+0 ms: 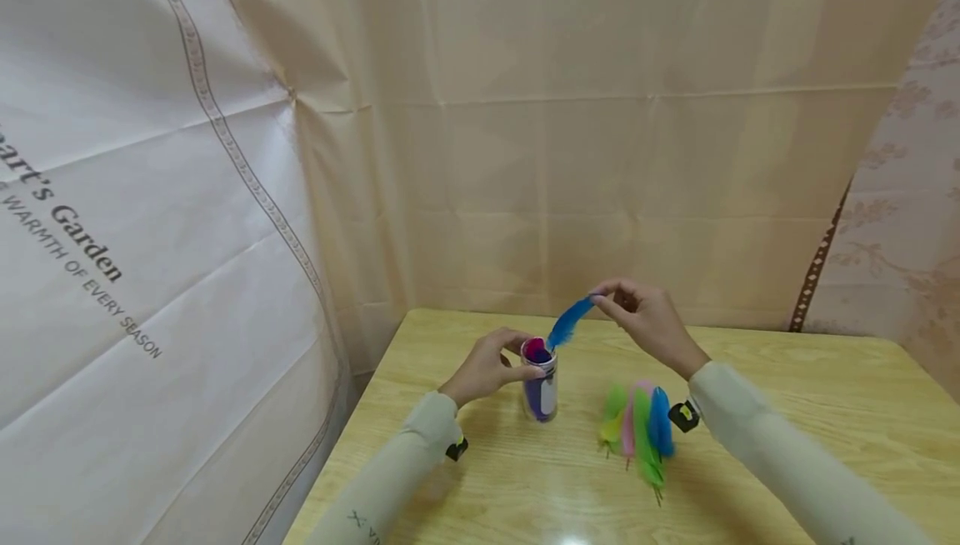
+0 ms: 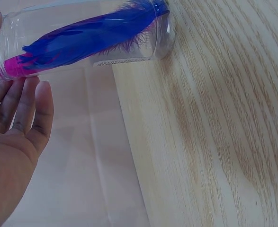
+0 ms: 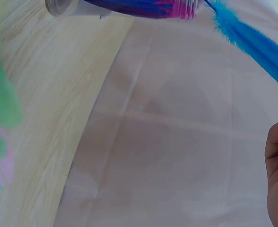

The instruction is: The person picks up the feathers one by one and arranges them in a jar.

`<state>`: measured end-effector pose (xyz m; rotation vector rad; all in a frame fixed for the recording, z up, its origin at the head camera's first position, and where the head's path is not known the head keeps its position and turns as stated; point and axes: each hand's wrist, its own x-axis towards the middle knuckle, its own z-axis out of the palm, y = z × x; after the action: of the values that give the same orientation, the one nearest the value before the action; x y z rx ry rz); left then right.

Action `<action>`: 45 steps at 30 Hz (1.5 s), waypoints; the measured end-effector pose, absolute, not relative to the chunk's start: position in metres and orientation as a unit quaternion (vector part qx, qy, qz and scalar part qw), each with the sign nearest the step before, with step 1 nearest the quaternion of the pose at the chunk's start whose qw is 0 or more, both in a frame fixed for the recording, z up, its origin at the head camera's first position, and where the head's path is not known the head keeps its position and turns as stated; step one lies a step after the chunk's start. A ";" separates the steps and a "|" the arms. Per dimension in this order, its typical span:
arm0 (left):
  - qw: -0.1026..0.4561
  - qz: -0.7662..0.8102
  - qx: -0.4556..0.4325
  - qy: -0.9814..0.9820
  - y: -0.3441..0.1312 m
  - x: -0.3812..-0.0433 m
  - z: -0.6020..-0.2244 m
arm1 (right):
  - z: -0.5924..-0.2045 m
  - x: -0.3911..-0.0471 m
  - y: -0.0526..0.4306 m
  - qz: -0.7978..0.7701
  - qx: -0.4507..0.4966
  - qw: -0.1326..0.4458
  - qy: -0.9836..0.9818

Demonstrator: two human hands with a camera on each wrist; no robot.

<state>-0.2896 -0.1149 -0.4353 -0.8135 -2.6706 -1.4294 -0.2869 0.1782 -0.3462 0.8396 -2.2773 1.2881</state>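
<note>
A clear jar (image 1: pixel 550 399) with a white label stands upright on the table. Inside it are dark blue and magenta feathers (image 2: pixel 91 40). My left hand (image 1: pixel 491 367) holds the jar near its rim, thumb on the near side and fingers round the far side. Between thumb and fingertips, my right hand (image 1: pixel 647 317) pinches a bright blue feather (image 1: pixel 571 322) by its upper end. The feather slants down to the left, its quill end at the jar's mouth; whether it is inside the rim I cannot tell.
On the wooden table (image 1: pixel 795 412), right of the jar, lies a loose pile of green, yellow, pink and blue feathers (image 1: pixel 641 424), below my right forearm. Beige cloth (image 1: pixel 600 153) hangs behind the table's back edge. Printed white cloth (image 1: pixel 150 237) hangs at the left.
</note>
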 end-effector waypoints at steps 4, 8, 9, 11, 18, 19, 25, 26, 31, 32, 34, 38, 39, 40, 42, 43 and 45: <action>0.001 -0.457 -0.264 -0.849 -0.115 -0.289 -0.437 | -0.335 -0.272 0.172 0.471 0.307 0.191 -0.805; 0.003 -0.457 -0.266 -0.848 -0.115 -0.289 -0.436 | -0.332 -0.269 0.169 0.469 0.306 0.190 -0.806; 0.002 -0.457 -0.266 -0.849 -0.115 -0.288 -0.436 | -0.334 -0.271 0.169 0.468 0.307 0.190 -0.807; 0.000 -0.456 -0.264 -0.850 -0.115 -0.288 -0.436 | -0.340 -0.276 0.169 0.466 0.306 0.191 -0.808; -0.003 -0.457 -0.259 -0.851 -0.115 -0.287 -0.435 | -0.365 -0.294 0.170 0.461 0.333 0.167 -0.806; -0.003 -0.457 -0.259 -0.851 -0.115 -0.287 -0.435 | -0.367 -0.295 0.169 0.461 0.337 0.158 -0.806; 0.003 -0.453 -0.259 -0.853 -0.116 -0.287 -0.434 | -0.375 -0.296 0.167 0.457 0.352 0.130 -0.806; 0.004 -0.453 -0.260 -0.853 -0.116 -0.287 -0.434 | -0.376 -0.296 0.167 0.456 0.356 0.128 -0.806; 0.005 -0.453 -0.263 -0.852 -0.116 -0.287 -0.434 | -0.380 -0.297 0.162 0.447 0.379 0.121 -0.801; 0.005 -0.453 -0.263 -0.852 -0.116 -0.287 -0.434 | -0.381 -0.297 0.161 0.444 0.385 0.122 -0.800; 0.005 -0.452 -0.263 -0.852 -0.116 -0.288 -0.434 | -0.382 -0.297 0.158 0.437 0.394 0.123 -0.799; 0.005 -0.450 -0.262 -0.854 -0.115 -0.288 -0.433 | -0.388 -0.297 0.155 0.427 0.400 0.118 -0.802; 0.004 -0.449 -0.262 -0.854 -0.115 -0.287 -0.433 | -0.389 -0.296 0.154 0.427 0.399 0.114 -0.804; 0.004 -0.449 -0.262 -0.854 -0.115 -0.287 -0.433 | -0.390 -0.296 0.154 0.428 0.396 0.109 -0.805; 0.002 -0.448 -0.262 -0.855 -0.115 -0.287 -0.433 | -0.391 -0.295 0.153 0.429 0.391 0.102 -0.808; 0.001 -0.448 -0.262 -0.855 -0.115 -0.287 -0.433 | -0.392 -0.295 0.152 0.430 0.390 0.098 -0.808; 0.001 -0.447 -0.263 -0.855 -0.116 -0.287 -0.432 | -0.391 -0.294 0.151 0.428 0.392 0.092 -0.809</action>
<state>-0.2868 -0.1156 -0.4321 -0.8246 -2.6840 -1.4049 -0.2938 0.1510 -0.3912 1.1632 -2.4026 1.2717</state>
